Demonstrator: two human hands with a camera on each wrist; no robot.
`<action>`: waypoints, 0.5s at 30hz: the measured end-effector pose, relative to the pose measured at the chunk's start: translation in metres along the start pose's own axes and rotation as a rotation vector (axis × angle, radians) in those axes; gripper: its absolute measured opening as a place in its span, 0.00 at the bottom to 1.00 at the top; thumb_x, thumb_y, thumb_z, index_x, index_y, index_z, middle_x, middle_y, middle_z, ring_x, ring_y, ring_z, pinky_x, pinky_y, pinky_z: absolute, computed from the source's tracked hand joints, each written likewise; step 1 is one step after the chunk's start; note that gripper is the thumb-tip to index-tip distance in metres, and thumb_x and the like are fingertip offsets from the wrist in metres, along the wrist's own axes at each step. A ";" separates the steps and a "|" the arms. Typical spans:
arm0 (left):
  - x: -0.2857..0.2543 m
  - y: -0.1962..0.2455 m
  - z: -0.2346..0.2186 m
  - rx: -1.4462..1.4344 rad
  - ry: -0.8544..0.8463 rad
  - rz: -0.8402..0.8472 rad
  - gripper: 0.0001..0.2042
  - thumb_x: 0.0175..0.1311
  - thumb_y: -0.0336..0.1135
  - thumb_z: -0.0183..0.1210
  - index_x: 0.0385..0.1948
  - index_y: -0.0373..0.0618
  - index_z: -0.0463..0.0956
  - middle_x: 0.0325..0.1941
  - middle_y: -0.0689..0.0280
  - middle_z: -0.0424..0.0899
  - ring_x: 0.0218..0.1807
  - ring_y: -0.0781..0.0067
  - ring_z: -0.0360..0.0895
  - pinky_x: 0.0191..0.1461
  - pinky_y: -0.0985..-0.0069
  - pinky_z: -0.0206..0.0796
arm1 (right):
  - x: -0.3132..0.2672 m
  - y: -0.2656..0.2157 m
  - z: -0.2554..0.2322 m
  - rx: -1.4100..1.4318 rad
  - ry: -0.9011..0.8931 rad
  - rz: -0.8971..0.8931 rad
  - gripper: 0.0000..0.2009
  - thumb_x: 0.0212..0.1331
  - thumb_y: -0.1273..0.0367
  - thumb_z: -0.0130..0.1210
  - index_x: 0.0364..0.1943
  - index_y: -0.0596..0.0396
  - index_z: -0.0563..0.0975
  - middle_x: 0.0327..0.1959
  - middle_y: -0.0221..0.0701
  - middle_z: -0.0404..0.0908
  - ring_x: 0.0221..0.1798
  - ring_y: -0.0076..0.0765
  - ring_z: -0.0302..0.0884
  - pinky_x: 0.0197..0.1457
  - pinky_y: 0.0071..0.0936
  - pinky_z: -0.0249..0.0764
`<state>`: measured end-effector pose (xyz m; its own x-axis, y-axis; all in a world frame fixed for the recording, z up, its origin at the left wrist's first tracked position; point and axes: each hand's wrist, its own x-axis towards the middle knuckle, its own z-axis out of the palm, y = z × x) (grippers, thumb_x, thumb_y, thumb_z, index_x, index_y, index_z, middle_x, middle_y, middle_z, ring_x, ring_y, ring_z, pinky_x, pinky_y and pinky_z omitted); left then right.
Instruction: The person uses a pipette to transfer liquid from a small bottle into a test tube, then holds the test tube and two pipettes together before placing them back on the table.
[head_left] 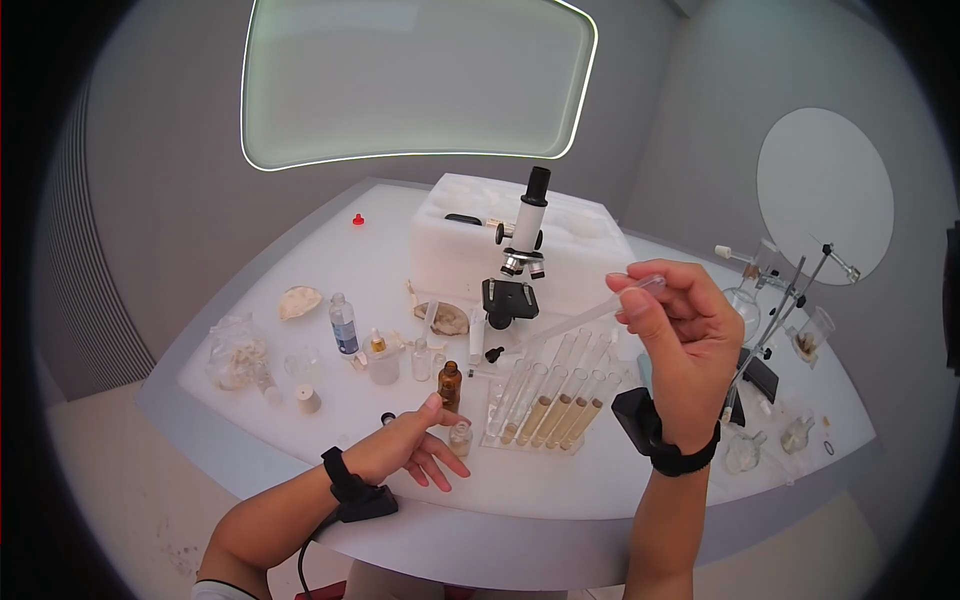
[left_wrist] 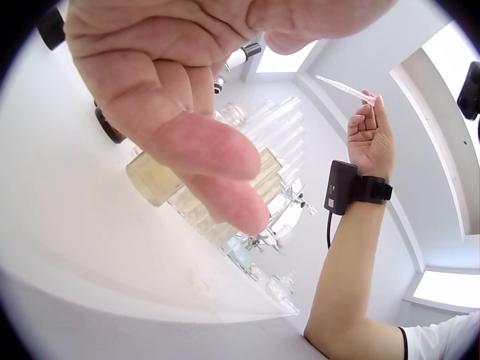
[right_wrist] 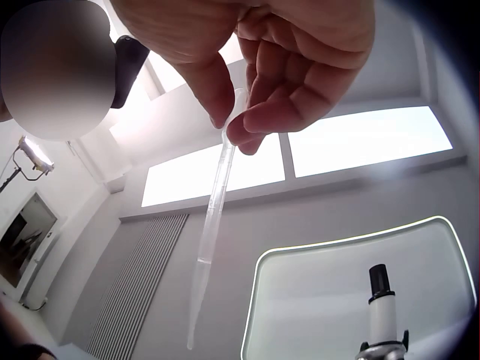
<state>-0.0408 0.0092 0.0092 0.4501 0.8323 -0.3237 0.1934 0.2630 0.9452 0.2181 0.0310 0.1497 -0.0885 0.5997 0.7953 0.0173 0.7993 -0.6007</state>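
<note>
My right hand (head_left: 690, 335) pinches a clear plastic dropper (right_wrist: 212, 217) by its bulb, between thumb and fingers, raised above the right side of the table. In the head view the dropper's stem slants down to the left over the test tubes. My left hand (head_left: 405, 448) is low at the front, fingers loosely extended beside a small clear bottle (head_left: 460, 440); whether it touches the bottle is unclear. An amber bottle (head_left: 450, 387) stands just behind. To the right, a clear rack (head_left: 492, 425) holds several test tubes (head_left: 567, 412), some with yellowish-brown liquid.
A microscope (head_left: 521, 240) stands before a white foam box (head_left: 440, 245). On the left are a labelled bottle (head_left: 343, 325), a plastic bag (head_left: 236, 355) and a cork (head_left: 308, 399). Glassware and a metal stand (head_left: 790, 302) occupy the right side.
</note>
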 end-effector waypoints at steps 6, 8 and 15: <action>0.000 0.000 0.000 0.008 -0.001 0.014 0.44 0.67 0.74 0.20 0.67 0.44 0.62 0.42 0.52 0.87 0.36 0.68 0.87 0.34 0.81 0.73 | 0.001 -0.008 -0.010 -0.028 0.094 -0.040 0.07 0.63 0.74 0.60 0.41 0.63 0.77 0.35 0.36 0.86 0.40 0.22 0.83 0.42 0.19 0.77; 0.000 0.000 0.000 0.004 0.012 0.014 0.44 0.67 0.74 0.20 0.67 0.44 0.62 0.42 0.52 0.87 0.36 0.68 0.87 0.34 0.81 0.73 | 0.003 -0.009 -0.013 -0.025 0.111 -0.040 0.07 0.64 0.74 0.60 0.40 0.63 0.76 0.35 0.36 0.86 0.41 0.23 0.84 0.42 0.19 0.78; 0.001 -0.001 -0.001 0.002 0.013 -0.001 0.45 0.67 0.74 0.19 0.67 0.44 0.61 0.42 0.52 0.87 0.35 0.68 0.86 0.34 0.81 0.73 | 0.008 -0.007 -0.025 -0.087 0.115 -0.019 0.06 0.65 0.73 0.59 0.39 0.62 0.75 0.33 0.33 0.84 0.40 0.22 0.83 0.39 0.18 0.75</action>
<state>-0.0412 0.0104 0.0077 0.4386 0.8384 -0.3236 0.1956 0.2624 0.9449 0.2422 0.0310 0.1618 0.0253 0.5813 0.8133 0.1033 0.8077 -0.5805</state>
